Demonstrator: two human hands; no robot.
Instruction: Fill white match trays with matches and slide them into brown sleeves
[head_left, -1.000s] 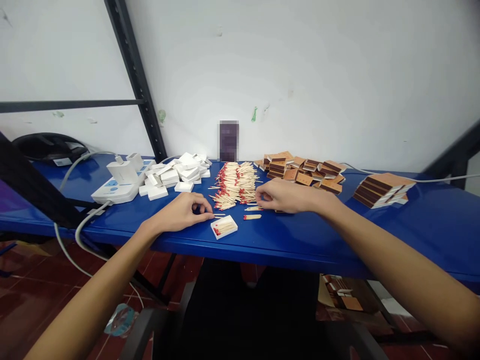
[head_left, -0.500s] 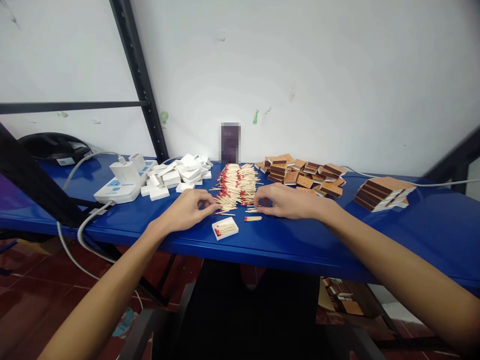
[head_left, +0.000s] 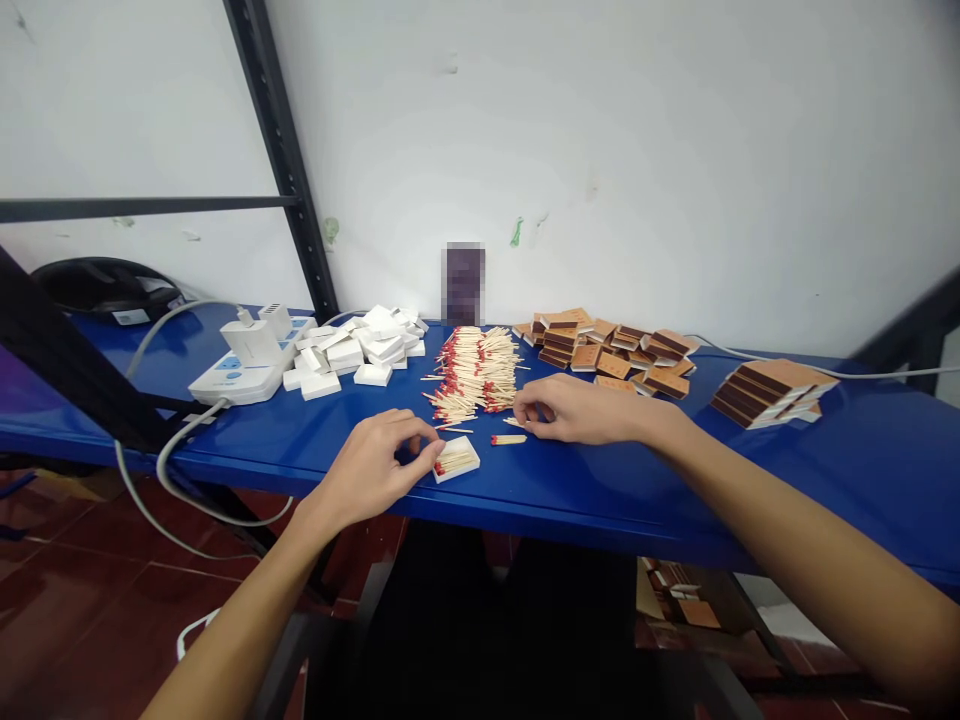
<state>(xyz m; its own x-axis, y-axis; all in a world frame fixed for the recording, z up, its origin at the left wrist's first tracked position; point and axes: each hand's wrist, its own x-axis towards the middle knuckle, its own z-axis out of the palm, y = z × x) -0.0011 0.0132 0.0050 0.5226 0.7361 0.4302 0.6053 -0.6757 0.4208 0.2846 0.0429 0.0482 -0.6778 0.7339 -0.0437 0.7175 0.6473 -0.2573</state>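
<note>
My left hand (head_left: pixel 390 458) is at the left side of a small white matchbox tray (head_left: pixel 466 462), thumb and forefinger bent together over its corner. Red-tipped matches (head_left: pixel 454 461) lie inside that tray; whatever the fingertips pinch is too small to make out. My right hand (head_left: pixel 564 408) rests by the near right edge of the big match pile (head_left: pixel 480 365), its fingers closed on a few matches (head_left: pixel 513 422) whose ends poke out. Just in front of it, a little row of matches (head_left: pixel 508 440) lies side by side on the blue table (head_left: pixel 585 480).
White empty-looking trays (head_left: pixel 360 345) are heaped at the back left, beside a power strip (head_left: pixel 251 375) with chargers. Brown matchbox sleeves (head_left: pixel 611 350) form a heap at the back right. Stacked matchboxes (head_left: pixel 772 390) stand farther right. A black shelf post (head_left: pixel 289 160) rises at left.
My left hand has moved from the pile's near left edge toward me, to the tray's corner. My right hand has shifted slightly toward me, staying by the loose matches.
</note>
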